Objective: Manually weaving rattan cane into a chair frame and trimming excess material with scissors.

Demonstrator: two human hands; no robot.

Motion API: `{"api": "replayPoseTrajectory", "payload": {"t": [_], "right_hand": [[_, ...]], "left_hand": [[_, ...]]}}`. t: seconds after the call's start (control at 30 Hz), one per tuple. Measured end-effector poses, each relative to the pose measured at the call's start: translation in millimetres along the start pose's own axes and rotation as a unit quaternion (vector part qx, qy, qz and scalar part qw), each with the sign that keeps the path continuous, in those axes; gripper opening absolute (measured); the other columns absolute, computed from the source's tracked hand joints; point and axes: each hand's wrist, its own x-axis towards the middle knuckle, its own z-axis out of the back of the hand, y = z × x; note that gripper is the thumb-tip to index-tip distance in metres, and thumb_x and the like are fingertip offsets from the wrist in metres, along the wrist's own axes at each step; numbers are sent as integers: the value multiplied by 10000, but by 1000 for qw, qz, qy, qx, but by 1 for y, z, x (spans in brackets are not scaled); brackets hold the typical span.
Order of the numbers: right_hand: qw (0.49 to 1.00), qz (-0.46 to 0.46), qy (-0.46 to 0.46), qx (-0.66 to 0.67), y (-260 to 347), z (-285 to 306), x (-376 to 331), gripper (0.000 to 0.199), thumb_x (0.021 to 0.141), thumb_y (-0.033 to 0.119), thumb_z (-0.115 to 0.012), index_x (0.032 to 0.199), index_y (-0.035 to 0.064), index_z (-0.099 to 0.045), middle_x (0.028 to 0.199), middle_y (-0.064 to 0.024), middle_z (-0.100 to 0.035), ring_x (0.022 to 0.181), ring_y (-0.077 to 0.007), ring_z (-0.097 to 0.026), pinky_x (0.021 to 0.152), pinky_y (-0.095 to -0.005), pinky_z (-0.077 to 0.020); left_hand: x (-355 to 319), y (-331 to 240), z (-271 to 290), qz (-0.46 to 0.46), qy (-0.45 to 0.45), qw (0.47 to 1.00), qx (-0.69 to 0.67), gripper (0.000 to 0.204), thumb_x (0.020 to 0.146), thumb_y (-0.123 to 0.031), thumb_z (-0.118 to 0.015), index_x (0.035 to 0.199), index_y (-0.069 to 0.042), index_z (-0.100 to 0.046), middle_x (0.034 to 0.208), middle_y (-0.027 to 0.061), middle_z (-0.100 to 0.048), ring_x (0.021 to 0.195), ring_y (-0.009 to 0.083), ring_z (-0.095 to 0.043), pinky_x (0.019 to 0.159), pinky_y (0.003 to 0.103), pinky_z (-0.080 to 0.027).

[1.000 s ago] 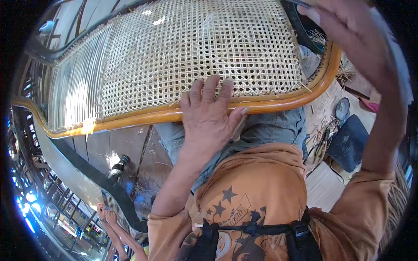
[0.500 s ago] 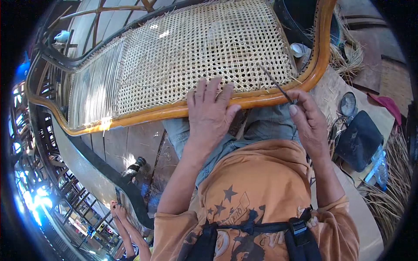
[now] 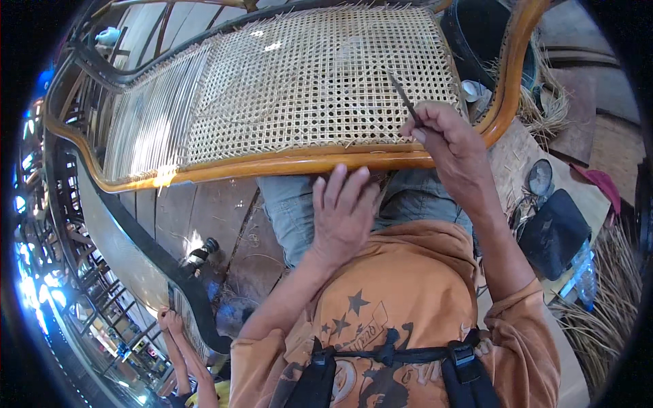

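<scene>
A curved wooden frame (image 3: 299,162) with an orange-brown varnished rail lies across my lap, filled with a panel of woven cane (image 3: 326,88). On its left part the cane strands (image 3: 146,129) run side by side, without the open mesh. My right hand (image 3: 459,153) is closed round a thin, dark, pointed tool (image 3: 404,95), its tip over the weave near the right end. My left hand (image 3: 345,214) holds nothing; its fingers are spread just below the near rail, close to my lap.
At right are a round mirror-like disc (image 3: 541,177), a dark flat pad (image 3: 554,234), a red cloth (image 3: 598,183) and loose cane strands (image 3: 605,306). A white cup (image 3: 470,91) and dark tub (image 3: 469,41) stand beyond the frame. Another person's hands (image 3: 170,319) work on a second caned frame (image 3: 136,245) at lower left.
My left hand has come off the cane and rail, back toward my lap. My right hand has moved left and up over the rail, carrying the tool.
</scene>
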Motion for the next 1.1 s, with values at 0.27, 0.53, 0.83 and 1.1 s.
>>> {"api": "replayPoseTrajectory", "payload": {"t": [0.27, 0.53, 0.83, 1.1], "right_hand": [[995, 0, 29, -101, 12, -18, 40, 153, 853, 47, -638, 964, 26, -536, 833, -100, -635, 794, -168, -641, 736, -307, -508], [978, 10, 26, -209, -9, -42, 31, 144, 868, 160, -632, 927, 54, -554, 801, -130, -630, 711, -269, -645, 667, -367, -502], [988, 12, 33, -148, -12, -41, 29, 96, 889, 88, -589, 955, 39, -538, 812, -139, -627, 721, -260, -641, 653, -350, -498], [949, -24, 110, -294, 11, 6, -8, 196, 922, 125, -522, 1094, 46, -573, 901, -200, -629, 809, -406, -613, 691, -450, -500]], "left_hand": [[-16, 6, -22, 125, 86, 971, -183, 251, 783, -116, -609, 1030, -76, -625, 1100, 115, -600, 1010, 323, -545, 911, 474, -388], [-14, 7, -24, 107, 147, 968, -173, 160, 816, -173, -581, 943, -82, -616, 901, 101, -608, 901, 281, -573, 852, 436, -389], [-11, 13, -19, 100, 107, 965, -218, 147, 817, -111, -608, 957, -72, -617, 941, 96, -622, 872, 283, -593, 799, 409, -439], [36, 49, 40, 68, -12, 989, -131, 166, 801, -64, -626, 966, -71, -630, 952, 75, -626, 872, 265, -572, 797, 397, -440]]}}
